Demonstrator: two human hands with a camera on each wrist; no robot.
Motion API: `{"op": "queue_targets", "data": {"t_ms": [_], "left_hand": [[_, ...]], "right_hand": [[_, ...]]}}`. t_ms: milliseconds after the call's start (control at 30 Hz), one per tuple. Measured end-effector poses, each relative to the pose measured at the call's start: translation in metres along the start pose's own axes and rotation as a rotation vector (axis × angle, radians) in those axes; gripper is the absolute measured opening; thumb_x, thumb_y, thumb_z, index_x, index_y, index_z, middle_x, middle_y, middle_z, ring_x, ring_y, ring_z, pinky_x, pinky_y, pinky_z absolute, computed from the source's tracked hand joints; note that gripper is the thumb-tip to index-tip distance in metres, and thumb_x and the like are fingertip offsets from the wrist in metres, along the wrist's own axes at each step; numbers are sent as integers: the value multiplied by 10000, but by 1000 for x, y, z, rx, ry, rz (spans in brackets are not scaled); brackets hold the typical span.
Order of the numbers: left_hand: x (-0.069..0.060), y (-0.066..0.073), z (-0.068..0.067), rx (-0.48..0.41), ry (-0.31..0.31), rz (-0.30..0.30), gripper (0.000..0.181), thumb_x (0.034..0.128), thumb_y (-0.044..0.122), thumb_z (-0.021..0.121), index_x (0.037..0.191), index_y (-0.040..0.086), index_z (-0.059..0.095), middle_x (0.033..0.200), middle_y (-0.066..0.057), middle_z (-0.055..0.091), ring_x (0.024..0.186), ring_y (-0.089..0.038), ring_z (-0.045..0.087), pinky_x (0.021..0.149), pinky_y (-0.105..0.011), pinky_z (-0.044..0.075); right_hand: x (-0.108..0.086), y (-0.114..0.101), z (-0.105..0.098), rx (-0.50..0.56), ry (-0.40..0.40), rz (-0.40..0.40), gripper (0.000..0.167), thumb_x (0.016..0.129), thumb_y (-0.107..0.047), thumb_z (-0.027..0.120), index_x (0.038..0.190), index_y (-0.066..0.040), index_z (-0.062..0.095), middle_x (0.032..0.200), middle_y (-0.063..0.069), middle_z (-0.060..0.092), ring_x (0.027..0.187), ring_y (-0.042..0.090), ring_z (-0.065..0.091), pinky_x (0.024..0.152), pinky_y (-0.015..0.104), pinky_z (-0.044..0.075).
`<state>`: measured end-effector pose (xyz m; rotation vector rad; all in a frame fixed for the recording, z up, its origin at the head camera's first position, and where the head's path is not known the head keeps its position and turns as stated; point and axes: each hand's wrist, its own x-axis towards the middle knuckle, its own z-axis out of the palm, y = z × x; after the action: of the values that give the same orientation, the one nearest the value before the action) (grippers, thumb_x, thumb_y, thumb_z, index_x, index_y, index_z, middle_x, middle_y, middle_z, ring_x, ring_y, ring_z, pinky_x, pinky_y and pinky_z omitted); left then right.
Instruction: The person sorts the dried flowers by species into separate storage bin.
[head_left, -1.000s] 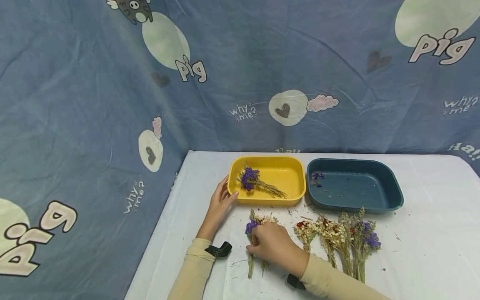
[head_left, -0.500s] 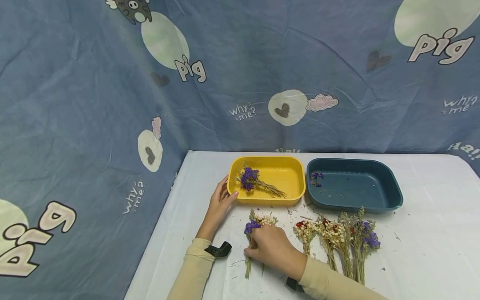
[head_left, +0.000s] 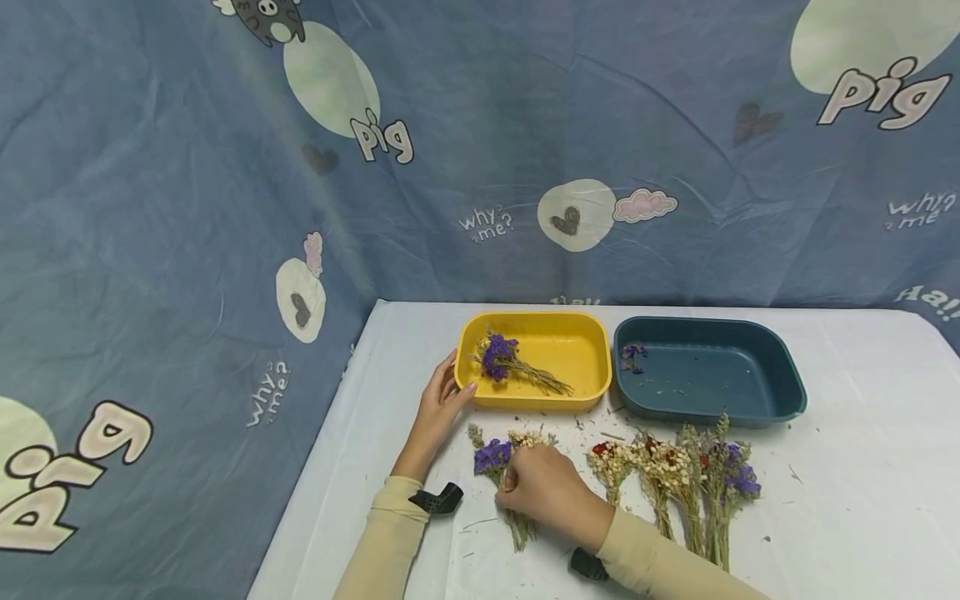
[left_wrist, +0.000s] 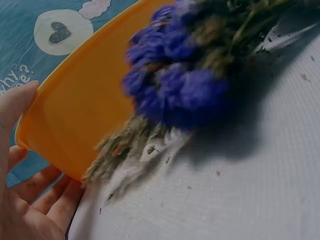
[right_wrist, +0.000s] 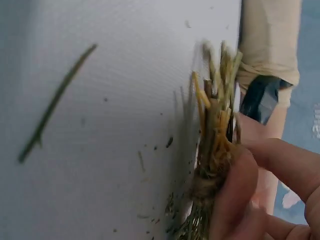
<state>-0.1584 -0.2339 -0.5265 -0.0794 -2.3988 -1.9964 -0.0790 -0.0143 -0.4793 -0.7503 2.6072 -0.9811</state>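
Note:
My right hand (head_left: pixel 551 496) pinches a bunch of dried flowers (head_left: pixel 492 455) with purple heads, low over the table in front of the yellow tray. In the right wrist view, thumb and fingers hold its stems (right_wrist: pixel 212 120) near a binding. Cream flowers (head_left: pixel 534 437) show just behind that hand; how they lie beneath it is hidden. My left hand (head_left: pixel 442 404) holds the near left corner of the yellow tray (head_left: pixel 573 346), thumb at the rim and fingers along the outer wall. Inside this tray lies another purple-headed bunch (head_left: pixel 501 358).
Right of the yellow tray stands a dark blue tray (head_left: pixel 708 371) with purple bits in it. Several dried flower bunches (head_left: pixel 693 483) lie side by side at the right of my right hand. Stem scraps dot the white table (head_left: pixel 862 467). A blue printed cloth (head_left: pixel 465 125) hangs behind.
The purple bunch in my right hand has turned, its heads swinging left and its stem ends right. My left hand and the trays have stayed in place.

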Motion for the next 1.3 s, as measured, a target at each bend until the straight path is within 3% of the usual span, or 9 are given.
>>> {"op": "queue_targets", "data": {"t_ms": [133, 300, 367, 500, 633, 800, 967, 1100, 1300], "left_hand": [[-1, 0, -1, 21, 5, 5, 702, 1015, 281, 685, 1614, 320, 321, 1572, -71, 475, 1473, -267, 469, 1219, -435, 432], [-2, 2, 0, 21, 4, 20, 694, 1013, 320, 684, 1607, 343, 327, 1569, -62, 476, 1470, -261, 472, 1231, -429, 416], [-2, 2, 0, 22, 3, 19, 694, 1012, 330, 683, 1606, 350, 325, 1570, -56, 474, 1470, -253, 473, 1220, -415, 430], [-2, 1, 0, 27, 13, 16, 696, 1009, 325, 689, 1605, 342, 329, 1570, -53, 479, 1466, -247, 479, 1214, -402, 437], [-1, 1, 0, 26, 20, 23, 703, 1004, 310, 698, 1607, 324, 336, 1568, -63, 486, 1455, -259, 491, 1229, -414, 418], [0, 2, 0, 37, 10, 22, 700, 1015, 277, 685, 1615, 305, 326, 1574, -75, 477, 1456, -264, 490, 1210, -412, 444], [1, 3, 0, 26, 8, -1, 711, 1023, 217, 671, 1629, 264, 303, 1585, -110, 460, 1469, -285, 473, 1225, -416, 420], [-3, 16, 2, 34, 9, -28, 726, 1020, 210, 673, 1638, 206, 293, 1594, -132, 450, 1479, -302, 459, 1250, -418, 386], [-11, 35, 5, 21, 8, -22, 717, 1013, 206, 682, 1629, 168, 317, 1581, -145, 462, 1474, -321, 463, 1245, -443, 394]], "right_hand": [[1, 6, -6, 147, -59, 0, 264, 807, -146, 810, 586, -195, 676, 516, -131, 565, 456, 33, 483, 523, 193, 452], [0, 13, -12, 347, -158, 29, 204, 862, -147, 789, 669, -153, 723, 564, -48, 658, 471, 74, 568, 454, 183, 443], [-1, 15, -14, 397, -181, 30, 180, 877, -148, 783, 702, -140, 738, 582, -21, 671, 478, 72, 560, 451, 164, 413], [-2, 18, -17, 468, -209, 19, 127, 893, -155, 781, 781, -97, 762, 629, 29, 696, 505, 93, 579, 495, 180, 471], [-1, 21, -22, 487, -194, 19, 104, 892, -164, 785, 834, -82, 761, 687, 33, 716, 549, 116, 625, 547, 223, 548], [0, 25, -30, 446, -144, -17, 70, 898, -164, 768, 857, -107, 764, 727, -8, 706, 588, 66, 599, 566, 200, 534], [1, 27, -40, 481, -114, -15, 62, 904, -118, 716, 882, -81, 761, 735, 98, 730, 545, 167, 638, 548, 220, 547], [3, 29, -47, 540, -97, -9, 84, 901, -63, 676, 903, -35, 755, 712, 162, 714, 525, 255, 651, 538, 261, 562], [5, 35, -54, 607, -100, 3, 105, 896, -46, 677, 947, 4, 755, 820, 151, 755, 552, 176, 606, 553, 279, 574]]}}
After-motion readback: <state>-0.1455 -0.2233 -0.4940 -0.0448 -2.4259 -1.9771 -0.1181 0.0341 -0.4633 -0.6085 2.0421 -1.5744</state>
